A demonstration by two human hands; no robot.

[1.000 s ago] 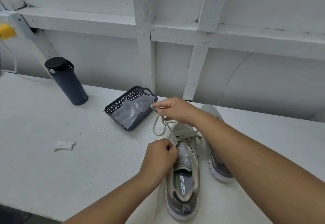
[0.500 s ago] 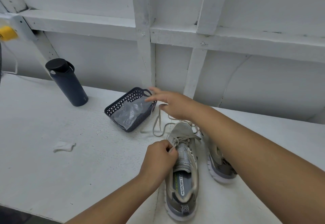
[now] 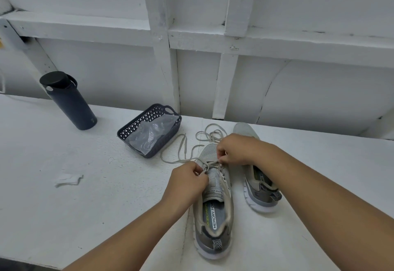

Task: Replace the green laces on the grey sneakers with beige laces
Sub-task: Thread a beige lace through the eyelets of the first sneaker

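Two grey sneakers stand side by side on the white table, toes pointing away from me. The near sneaker has a beige lace threaded through its lower eyelets, with loose ends looping over the table beyond the toe. My left hand pinches the lace at the left side of the eyelets. My right hand pinches the lace at the right side, just above the shoe's toe. The second sneaker lies to the right, partly hidden under my right forearm.
A dark perforated basket holding a clear plastic bag sits left of the shoes. A dark bottle stands at the back left. A scrap of white paper lies on the table. White wall framing rises right behind.
My right hand has come back from near the basket to the shoe's lacing and taken hold of the lace. The loose lace ends now lie spread on the table.
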